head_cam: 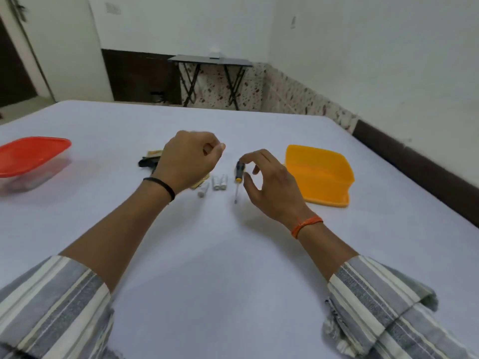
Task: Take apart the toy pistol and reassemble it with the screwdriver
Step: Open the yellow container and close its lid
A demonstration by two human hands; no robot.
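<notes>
Now: right hand [269, 182] pinches one screwdriver [239, 177]; left hand [190, 159] curled, seemingly empty; three batteries [216, 183].

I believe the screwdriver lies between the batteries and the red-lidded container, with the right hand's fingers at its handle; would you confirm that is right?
Not quite. In the head view the screwdriver lies between the batteries and the orange tray, not the red-lidded container, which sits far off on the left side of the table. The rest holds: the right hand has its fingers at the screwdriver's handle.
</notes>
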